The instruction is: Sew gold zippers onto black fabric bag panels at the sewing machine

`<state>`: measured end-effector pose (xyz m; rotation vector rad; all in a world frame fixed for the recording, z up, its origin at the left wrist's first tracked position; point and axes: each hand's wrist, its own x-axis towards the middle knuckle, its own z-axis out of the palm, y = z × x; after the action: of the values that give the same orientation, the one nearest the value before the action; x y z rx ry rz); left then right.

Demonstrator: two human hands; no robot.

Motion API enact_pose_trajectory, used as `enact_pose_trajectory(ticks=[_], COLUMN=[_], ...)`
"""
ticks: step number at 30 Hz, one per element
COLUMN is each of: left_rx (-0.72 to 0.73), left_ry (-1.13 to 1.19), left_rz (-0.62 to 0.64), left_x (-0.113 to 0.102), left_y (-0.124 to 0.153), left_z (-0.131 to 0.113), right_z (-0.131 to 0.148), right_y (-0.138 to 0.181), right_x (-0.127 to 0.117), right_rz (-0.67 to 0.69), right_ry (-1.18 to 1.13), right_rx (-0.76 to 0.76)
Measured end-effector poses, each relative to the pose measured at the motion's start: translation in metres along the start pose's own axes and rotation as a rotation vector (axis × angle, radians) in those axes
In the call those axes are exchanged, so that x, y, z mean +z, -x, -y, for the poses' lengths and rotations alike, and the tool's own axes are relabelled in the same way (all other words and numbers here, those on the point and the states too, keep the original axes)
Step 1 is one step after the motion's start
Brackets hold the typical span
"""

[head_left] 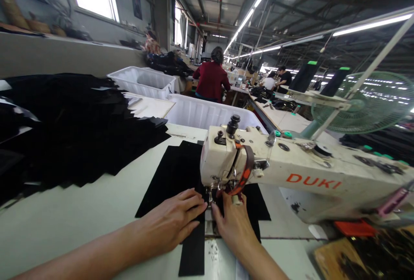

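Black fabric pieces (171,172) lie under the head of a white sewing machine (216,155), around its presser foot (210,196). My left hand (177,217) rests flat on the fabric left of the foot, fingers stretched toward it. A narrow black strip (192,254) runs from beneath that hand toward the table's front. Just right of the foot is my right hand (234,219), its thumb apart from the fingers and pressed down on the work. The machine head partly hides those fingertips. More black fabric (255,202) shows beyond my right hand.
A large heap of black cut pieces (71,133) covers the table's left side. White plastic bins (207,112) stand behind the machine. Thread cones (304,77) and a green fan (362,101) are at the right. A person in a dark red top (211,77) is farther back.
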<state>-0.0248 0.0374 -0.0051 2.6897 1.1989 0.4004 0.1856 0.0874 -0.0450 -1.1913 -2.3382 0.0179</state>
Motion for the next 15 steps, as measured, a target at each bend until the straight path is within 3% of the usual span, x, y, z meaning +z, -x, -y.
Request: enact_pose_trajectory(ticks=[4, 8, 15], left_rx=[0.013, 0.009, 0.008], left_ry=[0.013, 0.035, 0.047], left_rz=[-0.022, -0.022, -0.057], left_x=[0.004, 0.004, 0.003], left_y=[0.002, 0.003, 0.005], left_z=[0.003, 0.003, 0.005], right_z=[0.004, 0.000, -0.010], right_y=[-0.017, -0.030, -0.005], right_x=[0.013, 0.013, -0.043], right_rz=[-0.030, -0.015, 0.023], right_ry=[0.074, 0.077, 0.058], right_rx=[0.095, 0.100, -0.134])
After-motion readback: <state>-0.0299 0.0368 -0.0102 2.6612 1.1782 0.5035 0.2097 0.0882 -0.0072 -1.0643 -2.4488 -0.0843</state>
